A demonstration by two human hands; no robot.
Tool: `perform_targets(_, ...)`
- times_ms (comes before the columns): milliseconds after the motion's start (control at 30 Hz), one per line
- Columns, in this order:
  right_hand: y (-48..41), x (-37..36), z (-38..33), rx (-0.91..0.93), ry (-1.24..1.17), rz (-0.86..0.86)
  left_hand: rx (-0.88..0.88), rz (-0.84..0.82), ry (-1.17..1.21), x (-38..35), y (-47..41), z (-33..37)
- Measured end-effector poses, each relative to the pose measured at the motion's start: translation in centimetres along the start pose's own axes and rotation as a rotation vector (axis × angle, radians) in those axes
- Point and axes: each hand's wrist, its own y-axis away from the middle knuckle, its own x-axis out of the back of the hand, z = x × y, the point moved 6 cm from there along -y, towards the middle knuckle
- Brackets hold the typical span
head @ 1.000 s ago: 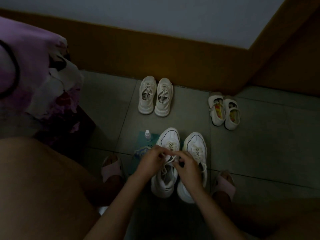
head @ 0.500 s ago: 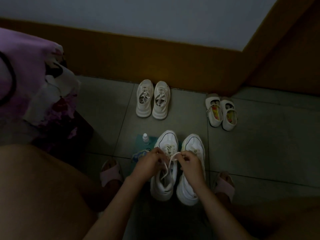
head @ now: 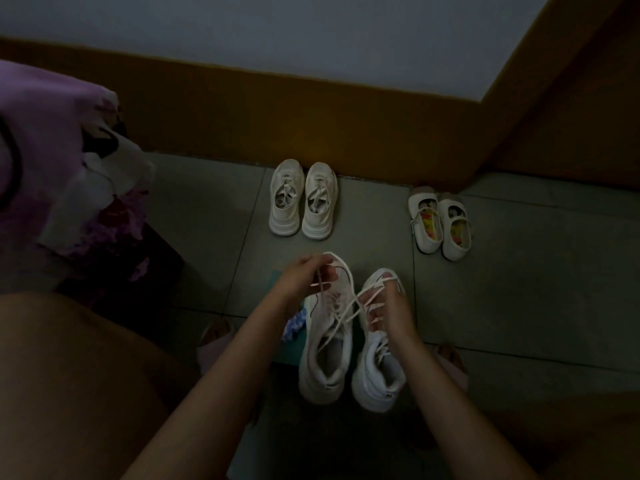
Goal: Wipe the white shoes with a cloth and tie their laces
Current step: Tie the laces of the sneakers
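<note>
Two white sneakers stand side by side on the floor in front of me, the left sneaker (head: pixel 327 355) and the right sneaker (head: pixel 379 375). My left hand (head: pixel 303 280) pinches one end of the left sneaker's lace (head: pixel 341 318) above its toe. My right hand (head: pixel 389 306) grips the other end, held over the right sneaker's toe. The lace runs taut between both hands and down to the eyelets. A blue-and-white cloth (head: pixel 294 322) lies left of the left sneaker, partly hidden by my left forearm.
A second white sneaker pair (head: pixel 304 204) stands by the brown skirting, and small strap shoes (head: pixel 439 221) sit to the right. A purple patterned fabric (head: pixel 59 150) hangs at left. My feet in pink slippers (head: pixel 216 341) flank the sneakers on grey tiles.
My hands have drawn apart, left hand forward-left, right hand to the right, pulling the lace ends out taut. The small bottle left of the shoe is now hidden behind my left hand.
</note>
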Motion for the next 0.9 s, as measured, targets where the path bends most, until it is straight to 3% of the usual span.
perform_targets(67, 0.0, -0.1, 0.3, -0.121, -0.063, -0.009, 0.024, 0.043, 0.059, 0.0, -0.6, 0.1)
perform_targets(200, 0.2, -0.5, 0.6, -0.191, -0.086, -0.084, 0.063, 0.012, 0.168, -0.7, -1.0, -1.5)
perform_targets(300, 0.3, -0.5, 1.4, -0.259, -0.210, -0.123, 0.035, 0.031, 0.102, -0.7, -0.6, -2.4)
perform_targets(500, 0.0, -0.8, -0.5, -0.220, -0.467, -0.126, -0.016, -0.033, 0.067, -0.7, 0.2, -3.0)
perform_targets(733, -0.8, 0.7, -4.2, -0.091, -0.258, -0.011, -0.138, 0.004, -0.002, -0.3, -0.3, -2.1)
perform_targets(900, -1.5, 0.9, -3.4, -0.055, 0.033, -0.026, -0.037, 0.052, -0.170, -0.3, -0.6, -4.1)
